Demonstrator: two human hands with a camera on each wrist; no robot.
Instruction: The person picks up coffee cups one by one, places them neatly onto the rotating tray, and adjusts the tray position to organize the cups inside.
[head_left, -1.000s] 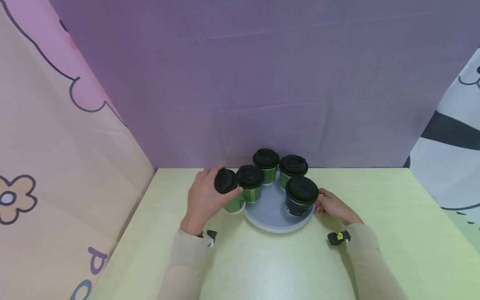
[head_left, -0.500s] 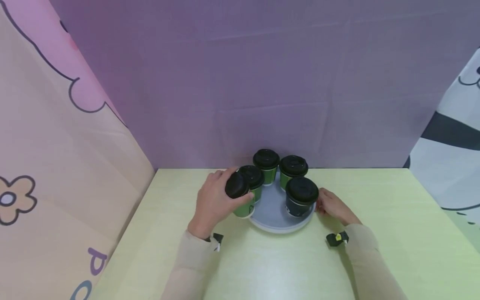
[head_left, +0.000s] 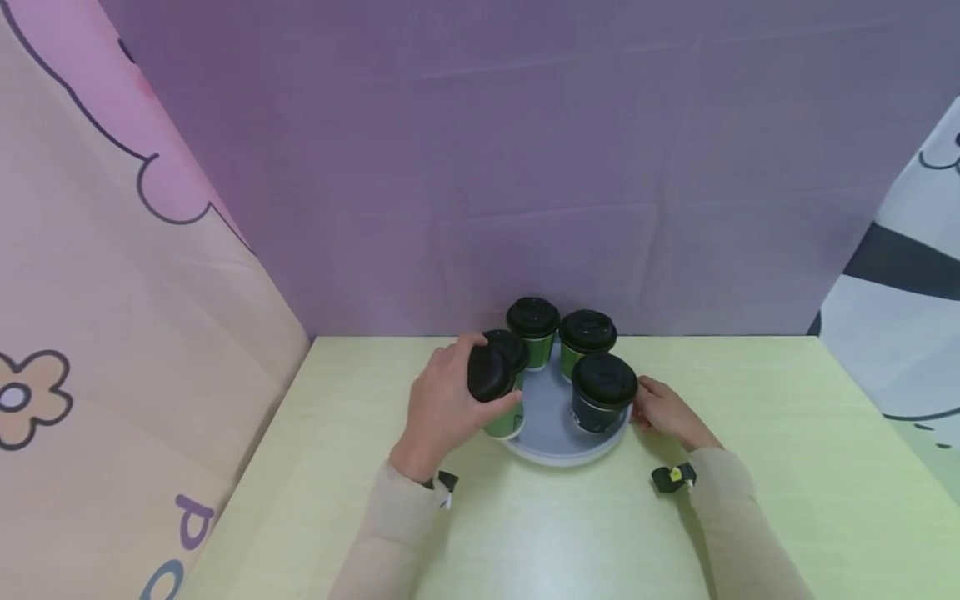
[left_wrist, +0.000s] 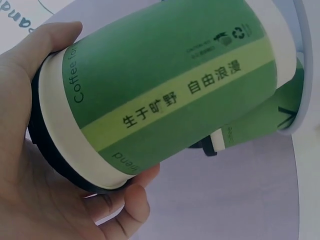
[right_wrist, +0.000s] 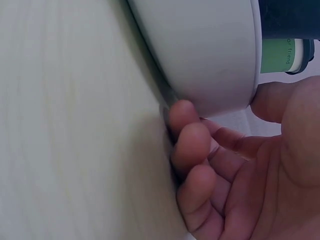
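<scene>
My left hand [head_left: 444,404] grips a green paper coffee cup [left_wrist: 170,95] by its black lid end, thumb and fingers spread round it. In the head view this cup leans slightly over the front left of a round grey-white tray [head_left: 558,454] and partly hides another green lidded cup [head_left: 513,343] behind it. At the tray's right side, my right hand [head_left: 667,412] holds the rim; the right wrist view shows the thumb at the upper edge and curled fingers [right_wrist: 192,145] low against the wall. Closest to that hand on the tray stands a dark cup [head_left: 602,383] with a black lid.
Two more green cups with black lids, one at the back middle [head_left: 532,321] and one at the back right [head_left: 587,333], stand on the tray. Close behind them rises a purple cloth backdrop [head_left: 480,167]. Pale wooden tabletop [head_left: 555,533] surrounds the tray.
My left hand has carried the green cup rightward and slightly nearer, from left of the tray to over its front left edge. The right hand and the other cups have stayed in place.
</scene>
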